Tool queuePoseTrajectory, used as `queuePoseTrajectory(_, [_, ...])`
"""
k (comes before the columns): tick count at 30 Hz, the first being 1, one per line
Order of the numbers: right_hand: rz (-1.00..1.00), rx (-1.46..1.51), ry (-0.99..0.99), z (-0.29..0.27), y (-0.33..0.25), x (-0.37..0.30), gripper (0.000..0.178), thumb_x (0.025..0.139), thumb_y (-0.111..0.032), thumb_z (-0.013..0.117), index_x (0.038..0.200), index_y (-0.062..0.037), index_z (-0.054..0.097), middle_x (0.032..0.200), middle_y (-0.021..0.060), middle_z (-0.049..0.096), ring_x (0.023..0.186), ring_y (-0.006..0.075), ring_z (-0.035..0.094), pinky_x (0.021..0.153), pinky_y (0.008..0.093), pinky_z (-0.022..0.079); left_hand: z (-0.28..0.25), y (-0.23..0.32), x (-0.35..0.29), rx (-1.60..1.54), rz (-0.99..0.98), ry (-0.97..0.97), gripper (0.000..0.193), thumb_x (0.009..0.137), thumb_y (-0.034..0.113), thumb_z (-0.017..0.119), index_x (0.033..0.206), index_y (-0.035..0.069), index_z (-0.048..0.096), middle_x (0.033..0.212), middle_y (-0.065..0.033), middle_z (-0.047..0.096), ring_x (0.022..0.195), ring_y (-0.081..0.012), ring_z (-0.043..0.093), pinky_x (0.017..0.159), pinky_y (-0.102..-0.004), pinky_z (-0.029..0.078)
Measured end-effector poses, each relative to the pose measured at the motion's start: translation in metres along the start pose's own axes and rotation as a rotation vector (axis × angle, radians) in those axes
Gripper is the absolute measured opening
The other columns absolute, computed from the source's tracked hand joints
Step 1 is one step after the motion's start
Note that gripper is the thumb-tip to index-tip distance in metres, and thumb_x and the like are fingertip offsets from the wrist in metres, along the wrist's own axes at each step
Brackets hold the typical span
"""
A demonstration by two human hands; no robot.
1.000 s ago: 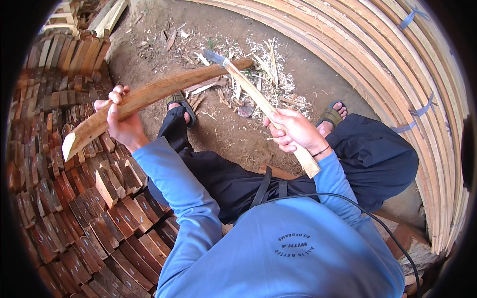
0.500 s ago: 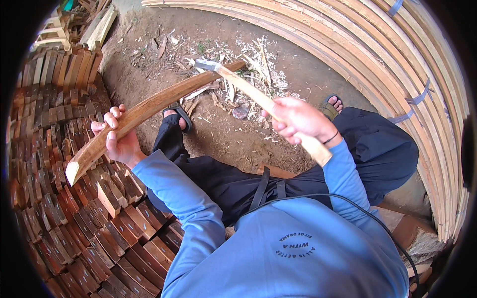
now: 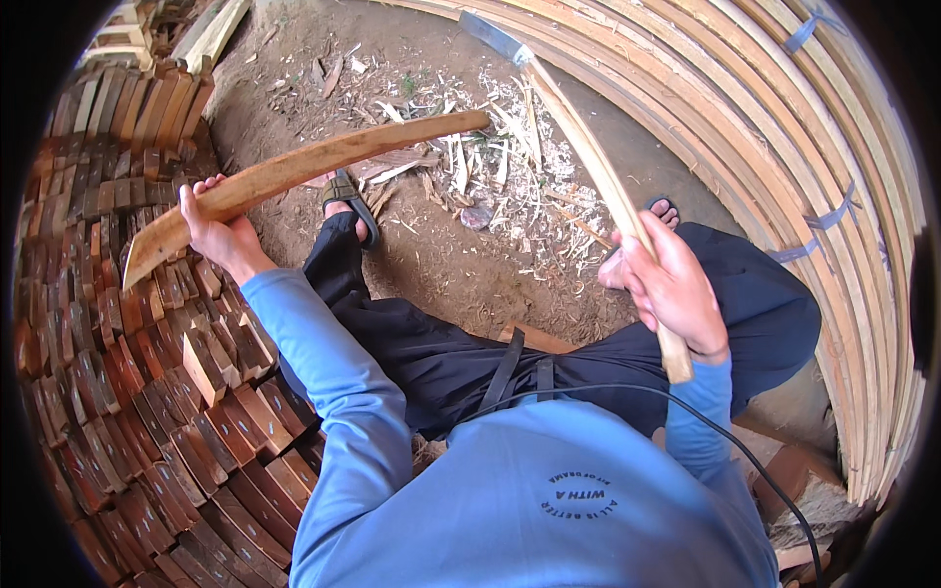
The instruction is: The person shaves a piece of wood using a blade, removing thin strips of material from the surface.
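My left hand point(image 3: 223, 231) is closed around a long brown wooden piece point(image 3: 314, 165), near its pale, slanted left end. The piece reaches up and right over the dirt, its far tip above the wood chips. In my right hand point(image 3: 676, 289) is an adze point(image 3: 578, 127), gripped low on its pale wooden handle, with the butt showing below my fist. Its grey metal blade point(image 3: 490, 37) is raised at the top of the view, pointing left, apart from the wooden piece.
Stacked short wooden blocks point(image 3: 147, 431) fill the left side. Long bundled planks point(image 3: 745, 127), tied with strips, curve along the right. Wood chips and shavings point(image 3: 500, 186) litter the dirt floor between my sandalled feet point(image 3: 358, 206). A black cable point(image 3: 755, 456) crosses my shirt.
The adze has come off the wooden piece and swung up, its blade now farther away. My right hand moved right and lower. The piece's left end has risen a little.
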State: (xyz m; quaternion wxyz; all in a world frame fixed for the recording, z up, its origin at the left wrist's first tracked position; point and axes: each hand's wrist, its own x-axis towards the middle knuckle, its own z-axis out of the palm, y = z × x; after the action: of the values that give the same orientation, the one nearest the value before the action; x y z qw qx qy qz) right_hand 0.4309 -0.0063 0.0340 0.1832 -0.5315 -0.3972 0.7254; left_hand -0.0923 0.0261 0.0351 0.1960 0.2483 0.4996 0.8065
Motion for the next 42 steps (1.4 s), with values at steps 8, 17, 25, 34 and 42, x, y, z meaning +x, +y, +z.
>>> queuePoseTrajectory(8, [0.017, 0.123, 0.011, -0.065, 0.006, -0.056, 0.024, 0.111, -0.025, 0.047, 0.119, -0.0028, 0.051, 0.064, -0.0027, 0.044, 0.043, 0.0005, 0.037, 0.035, 0.0182, 0.035, 0.003, -0.011, 0.045, -0.005, 0.001, 0.006, 0.026, 0.096, 0.018, 0.074, 0.104, -0.001, 0.059, 0.089, -0.0102, 0.063, 0.085, -0.0248, 0.065, 0.084, -0.0415, 0.059])
queuePoseTrajectory(17, [0.046, 0.372, -0.098, -0.069, 0.028, -0.032, 0.033, 0.110, -0.036, 0.049, 0.113, -0.0027, 0.050, 0.072, 0.0019, 0.046, 0.045, 0.0049, 0.042, 0.036, 0.0201, 0.038, 0.024, -0.024, 0.078, 0.108, 0.035, 0.097, 0.031, 0.094, 0.020, 0.077, 0.100, -0.007, 0.063, 0.091, -0.0142, 0.068, 0.081, -0.0259, 0.070, 0.076, -0.0404, 0.061])
queuePoseTrajectory(25, [0.017, 0.347, -0.198, -0.072, 0.028, -0.029, 0.036, 0.108, -0.036, 0.054, 0.115, -0.0007, 0.051, 0.067, 0.0017, 0.049, 0.043, 0.0048, 0.044, 0.037, 0.0207, 0.039, 0.054, -0.029, 0.079, 0.134, 0.152, 0.069, 0.023, 0.090, 0.012, 0.079, 0.097, -0.006, 0.066, 0.084, -0.0137, 0.070, 0.070, -0.0241, 0.070, 0.063, -0.0360, 0.059])
queuePoseTrajectory(34, [-0.065, 0.347, -0.245, -0.062, 0.026, -0.031, 0.042, 0.103, -0.034, 0.065, 0.122, 0.0008, 0.052, 0.067, 0.0013, 0.051, 0.047, 0.0047, 0.047, 0.038, 0.0204, 0.041, 0.057, -0.028, 0.069, 0.069, 0.159, 0.095, 0.018, 0.088, 0.007, 0.075, 0.094, -0.004, 0.063, 0.079, -0.0115, 0.067, 0.066, -0.0232, 0.068, 0.063, -0.0362, 0.059])
queuePoseTrajectory(42, [-0.148, 0.291, -0.328, -0.060, 0.030, -0.029, 0.045, 0.100, -0.034, 0.070, 0.122, 0.0017, 0.054, 0.067, 0.0026, 0.053, 0.049, 0.0069, 0.048, 0.041, 0.0229, 0.043, 0.040, -0.014, 0.045, -0.030, 0.077, -0.033, 0.017, 0.091, 0.009, 0.071, 0.099, -0.001, 0.060, 0.084, -0.0117, 0.065, 0.078, -0.0248, 0.068, 0.078, -0.0400, 0.058])
